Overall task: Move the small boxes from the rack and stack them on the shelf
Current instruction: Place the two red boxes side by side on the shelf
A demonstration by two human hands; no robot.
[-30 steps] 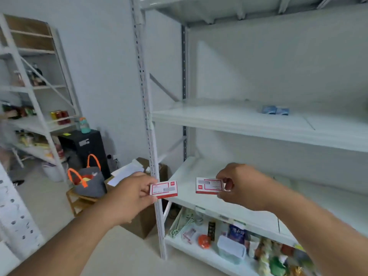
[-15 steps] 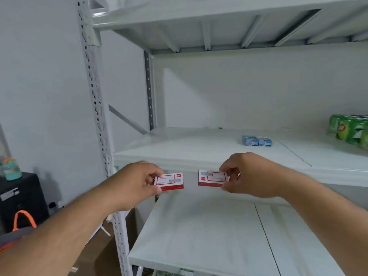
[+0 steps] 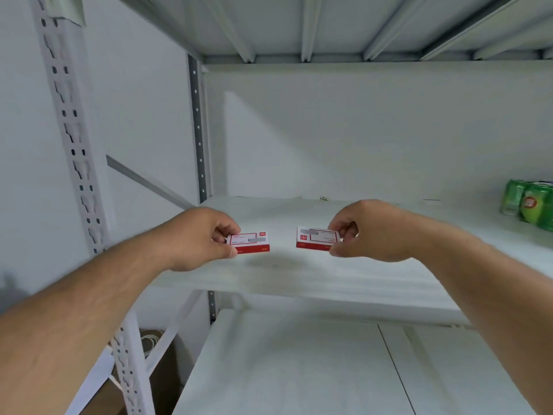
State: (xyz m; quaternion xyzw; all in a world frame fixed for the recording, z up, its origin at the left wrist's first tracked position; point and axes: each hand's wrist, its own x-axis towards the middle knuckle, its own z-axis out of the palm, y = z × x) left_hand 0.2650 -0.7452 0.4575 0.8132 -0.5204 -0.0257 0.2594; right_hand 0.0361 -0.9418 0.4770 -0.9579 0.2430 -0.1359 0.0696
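Observation:
My left hand (image 3: pixel 200 236) pinches a small red-and-white box (image 3: pixel 250 242) by its left end. My right hand (image 3: pixel 366 230) pinches a second, matching small box (image 3: pixel 315 238) by its right end. Both boxes lie flat and hover just above the white middle shelf (image 3: pixel 299 274) of the metal shelving unit, a short gap between them. Whether either box touches the shelf surface I cannot tell.
Green drink cans (image 3: pixel 529 205) stand at the shelf's right end. A perforated white upright post (image 3: pixel 74 151) rises at the left front. Another white shelf board (image 3: pixel 299 369) lies below, and the underside of a higher shelf (image 3: pixel 329 22) spans overhead.
The view has tilted up and moved closer to the shelving. Both hands have carried their boxes upward and forward over the middle shelf. The small blue boxes seen on that shelf earlier are hidden now.

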